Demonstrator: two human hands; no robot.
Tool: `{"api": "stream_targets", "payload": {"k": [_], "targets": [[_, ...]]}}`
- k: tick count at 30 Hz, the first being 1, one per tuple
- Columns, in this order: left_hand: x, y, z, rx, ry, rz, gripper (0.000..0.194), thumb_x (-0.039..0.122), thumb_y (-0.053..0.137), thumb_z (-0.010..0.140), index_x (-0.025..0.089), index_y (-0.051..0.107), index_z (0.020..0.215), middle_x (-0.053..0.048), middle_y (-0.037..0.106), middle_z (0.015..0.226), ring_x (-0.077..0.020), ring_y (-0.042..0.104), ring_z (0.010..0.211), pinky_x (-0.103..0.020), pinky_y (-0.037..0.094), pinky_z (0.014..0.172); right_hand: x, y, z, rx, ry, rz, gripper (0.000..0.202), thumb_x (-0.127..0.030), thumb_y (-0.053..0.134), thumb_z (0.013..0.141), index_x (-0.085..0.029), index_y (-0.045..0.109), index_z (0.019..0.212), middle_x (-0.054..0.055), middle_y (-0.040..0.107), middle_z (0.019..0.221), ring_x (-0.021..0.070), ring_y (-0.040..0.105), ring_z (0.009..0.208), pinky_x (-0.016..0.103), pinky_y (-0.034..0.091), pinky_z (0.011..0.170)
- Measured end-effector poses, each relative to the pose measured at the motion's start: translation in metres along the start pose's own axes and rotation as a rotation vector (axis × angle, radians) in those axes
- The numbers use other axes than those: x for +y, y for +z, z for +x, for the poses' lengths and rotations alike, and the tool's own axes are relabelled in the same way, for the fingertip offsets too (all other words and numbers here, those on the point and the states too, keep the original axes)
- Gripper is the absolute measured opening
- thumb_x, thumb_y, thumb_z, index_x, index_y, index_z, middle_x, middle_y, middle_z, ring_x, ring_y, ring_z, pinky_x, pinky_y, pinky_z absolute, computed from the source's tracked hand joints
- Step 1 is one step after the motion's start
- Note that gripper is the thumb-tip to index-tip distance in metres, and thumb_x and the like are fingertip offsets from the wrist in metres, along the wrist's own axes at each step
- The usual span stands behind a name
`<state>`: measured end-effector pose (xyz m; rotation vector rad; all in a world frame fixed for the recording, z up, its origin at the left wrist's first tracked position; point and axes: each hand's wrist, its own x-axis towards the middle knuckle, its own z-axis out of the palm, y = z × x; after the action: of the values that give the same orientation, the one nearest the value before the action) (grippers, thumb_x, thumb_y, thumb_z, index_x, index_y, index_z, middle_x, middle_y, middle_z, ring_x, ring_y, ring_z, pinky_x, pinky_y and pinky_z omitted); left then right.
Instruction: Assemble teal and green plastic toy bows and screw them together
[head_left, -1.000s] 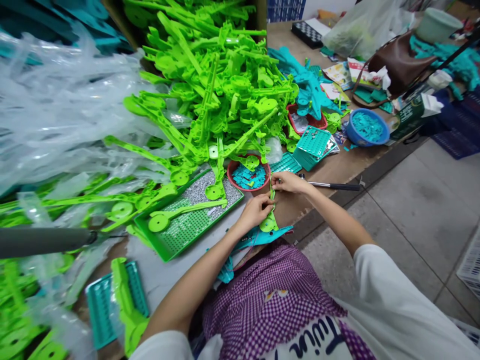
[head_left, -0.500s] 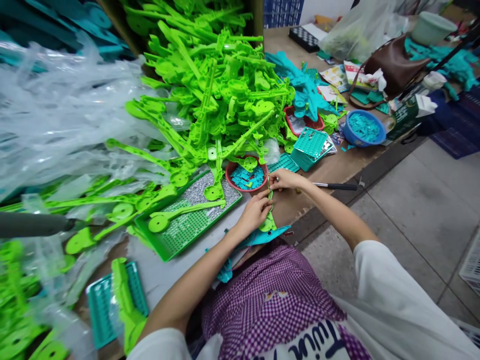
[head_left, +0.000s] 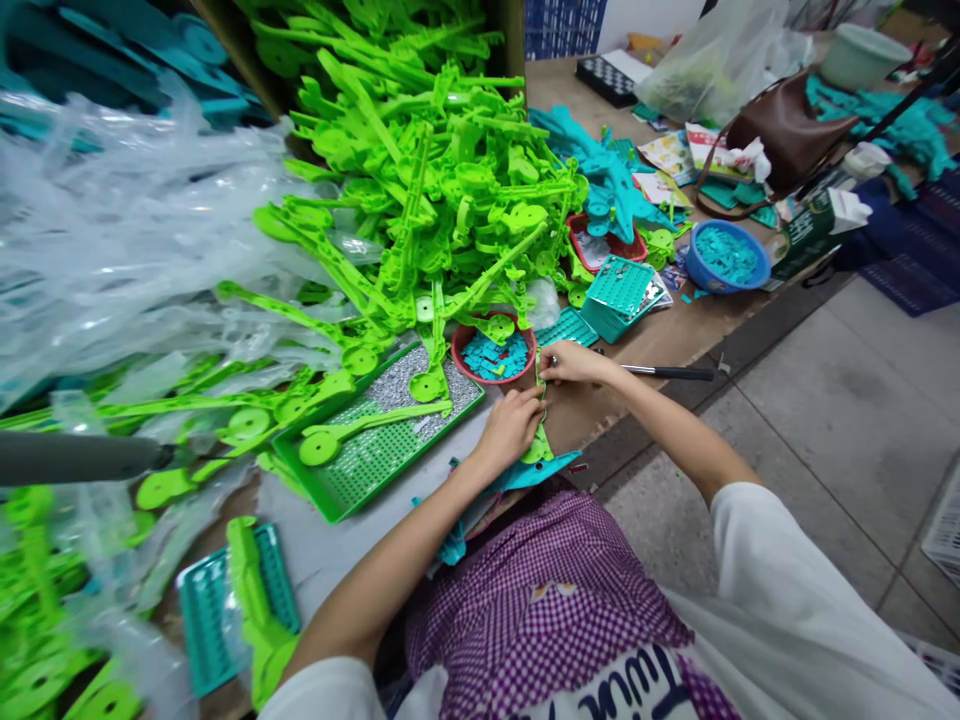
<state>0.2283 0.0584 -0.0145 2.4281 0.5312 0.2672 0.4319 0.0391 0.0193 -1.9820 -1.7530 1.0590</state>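
A long lime-green plastic part [head_left: 538, 446] with a wide lower end lies upright in view before me, partly hidden by my fingers. My left hand [head_left: 513, 424] is closed on its middle from the left. At its far, thin end, my right hand [head_left: 567, 361] pinches it from the right. Just beyond my hands stands a red bowl [head_left: 459, 362] of small teal pieces. Left of it, a green tray [head_left: 352, 470] holds tiny silvery bits and a green plastic part. Teal plastic [head_left: 540, 473] lies under the near end of the held part.
A large heap of lime-green parts [head_left: 450, 170] rises behind the bowl. Clear plastic bags [head_left: 135, 240] cover the left. To the right are stacked teal trays [head_left: 616, 290], a blue bowl [head_left: 754, 277], a black-handled tool [head_left: 679, 374] and a brown bag [head_left: 780, 130].
My hands stay on the green part with only slight finger shifts; the right fingers sit a little lower. The surroundings look the same apart from a small camera shift.
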Motion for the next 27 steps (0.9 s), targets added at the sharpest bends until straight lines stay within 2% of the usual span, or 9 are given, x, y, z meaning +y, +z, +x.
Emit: {"api": "stream_targets", "payload": {"k": [3,8,11,15,20,23,27], "targets": [[0.002,-0.002,0.0,-0.021,-0.027,0.021,0.018,0.023,0.051,0.092,0.023,0.068,0.098,-0.008,0.062,0.135,-0.0284,0.059,0.106,-0.046,0.047,0.086,-0.002,-0.002,0.0,-0.005,0.003,-0.033,0.005,-0.01,0.064,0.081,-0.014,0.068,0.081,-0.003,0.066,0.064,0.0092,0.06,0.057,0.018,0.036,0.059],[0.004,-0.004,0.001,-0.026,-0.047,0.015,0.016,0.022,0.053,0.092,0.023,0.068,0.096,-0.008,0.062,0.136,-0.0295,0.06,0.105,-0.047,0.046,0.085,-0.002,-0.003,-0.002,0.0,-0.042,-0.107,0.011,-0.022,0.065,0.084,-0.013,0.07,0.079,0.001,0.068,0.067,0.0113,0.059,0.065,0.02,0.034,0.06],[0.004,-0.005,0.001,-0.035,-0.041,0.031,0.018,0.023,0.051,0.092,0.023,0.068,0.097,-0.008,0.061,0.137,-0.0287,0.06,0.104,-0.046,0.046,0.084,0.0,-0.002,-0.004,0.032,-0.05,-0.134,0.008,-0.02,0.068,0.081,-0.014,0.072,0.077,0.001,0.07,0.073,0.0115,0.058,0.067,0.02,0.032,0.06],[0.003,-0.004,0.0,-0.045,-0.031,0.06,0.018,0.023,0.051,0.092,0.024,0.067,0.099,-0.006,0.061,0.137,-0.0273,0.06,0.106,-0.044,0.047,0.085,0.001,0.0,-0.007,0.054,-0.071,-0.1,0.01,-0.017,0.065,0.083,-0.014,0.072,0.076,0.0,0.068,0.068,0.0107,0.056,0.064,0.021,0.032,0.061],[0.0,-0.002,0.001,0.004,-0.021,-0.011,0.016,0.022,0.053,0.091,0.022,0.068,0.094,-0.008,0.054,0.143,-0.0291,0.058,0.111,-0.047,0.048,0.09,0.001,0.008,-0.01,0.133,-0.043,-0.124,0.007,-0.016,0.064,0.083,-0.015,0.07,0.081,0.002,0.07,0.078,0.0131,0.059,0.072,0.022,0.034,0.064],[-0.003,-0.002,0.001,-0.01,-0.02,-0.069,0.014,0.021,0.054,0.09,0.021,0.068,0.093,-0.009,0.054,0.143,-0.0292,0.058,0.114,-0.049,0.047,0.095,0.001,0.012,-0.012,0.18,-0.021,-0.149,0.007,-0.016,0.063,0.084,-0.016,0.07,0.085,0.003,0.071,0.084,0.0146,0.06,0.077,0.022,0.034,0.065],[-0.005,-0.002,0.002,-0.018,-0.02,-0.099,0.014,0.02,0.055,0.09,0.022,0.068,0.094,-0.008,0.054,0.143,-0.0286,0.058,0.12,-0.049,0.045,0.101,0.006,0.012,-0.011,0.146,-0.067,-0.079,0.009,-0.014,0.062,0.084,-0.014,0.07,0.084,0.002,0.071,0.082,0.0132,0.06,0.075,0.021,0.037,0.066]]}}
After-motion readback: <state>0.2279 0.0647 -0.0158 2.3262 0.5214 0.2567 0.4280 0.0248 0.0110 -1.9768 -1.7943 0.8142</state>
